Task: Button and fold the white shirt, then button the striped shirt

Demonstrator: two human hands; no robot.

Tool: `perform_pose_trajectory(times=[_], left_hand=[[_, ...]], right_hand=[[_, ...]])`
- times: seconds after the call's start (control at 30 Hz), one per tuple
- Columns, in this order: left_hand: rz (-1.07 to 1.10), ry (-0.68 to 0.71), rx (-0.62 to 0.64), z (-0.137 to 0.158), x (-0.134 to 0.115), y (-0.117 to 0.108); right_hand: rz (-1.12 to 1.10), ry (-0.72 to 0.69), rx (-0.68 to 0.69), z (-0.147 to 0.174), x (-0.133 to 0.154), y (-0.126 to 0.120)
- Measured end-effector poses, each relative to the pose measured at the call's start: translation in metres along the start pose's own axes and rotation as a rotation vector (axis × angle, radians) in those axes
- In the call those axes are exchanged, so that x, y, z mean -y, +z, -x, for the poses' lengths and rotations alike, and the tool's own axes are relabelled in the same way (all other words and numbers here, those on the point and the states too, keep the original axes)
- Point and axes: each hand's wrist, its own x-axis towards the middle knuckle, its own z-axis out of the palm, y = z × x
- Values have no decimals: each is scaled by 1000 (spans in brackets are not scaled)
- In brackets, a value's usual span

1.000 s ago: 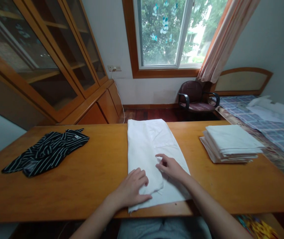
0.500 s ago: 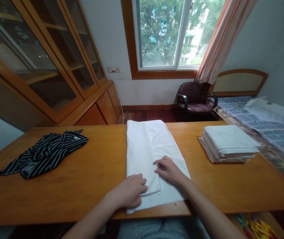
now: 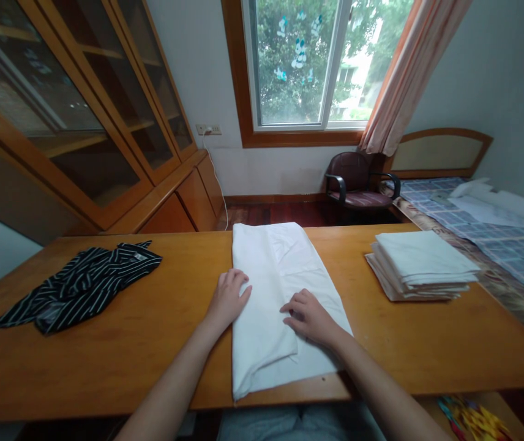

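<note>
Your left hand [image 3: 228, 297], open, has moved from near end up to left edge of white cloth [image 3: 262, 269], on table [image 3: 119, 355]. Near end looks less secured. Right hand [image 3: 310, 315] stays curled at inner edge; pinch unclear.

From over here I see two slim forearms [image 3: 174, 367], bare as far as they show, a bare, slim-fingered left grip [image 3: 229, 297] and matching right grip [image 3: 306, 315], and soft, pale grey-blue clothing [image 3: 262, 425] below, creased and shadowed.
</note>
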Motion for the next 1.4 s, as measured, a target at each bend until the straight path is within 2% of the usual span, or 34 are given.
perform_pose_trajectory(times=[0.07, 0.13, 0.3, 0.47, 0.53, 0.63, 0.73, 0.83, 0.93, 1.03, 1.17, 1.27, 1.4], left_hand=[[36, -129, -97, -8, 15, 10], [110, -254, -105, -14, 27, 18], [290, -472, -18, -23, 41, 19], [357, -574, 102, -18, 44, 7], [430, -571, 123, -13, 44, 4], [677, -553, 124, -7, 45, 3], [888, -548, 91, -4, 48, 0], [905, -555, 30, -4, 52, -12], [904, -520, 37, -6, 50, -30], [830, -451, 76, -11, 41, -48], [466, -342, 51, -26, 20, -61], [287, -280, 64, -41, -1, -64], [215, -198, 108, -62, -36, -59]], right_hand=[[-6, 1, 12, 1, 3, 0], [-14, 5, 25, 2, 7, 0], [-31, 12, 51, 5, 16, 2], [-121, -20, 107, 9, 22, -3], [-157, -26, 118, 10, 23, -5], [-201, -26, 120, 10, 22, -9], [-184, -10, 66, 9, 13, -13], [-84, 36, -31, 8, -2, -15], [-4, 31, -85, 9, -17, -14], [12, -14, -115, 10, -24, -10], [21, -35, -123, 11, -24, -7], [20, -38, -120, 11, -22, -7], [-7, -36, -138, 11, -22, -8]])
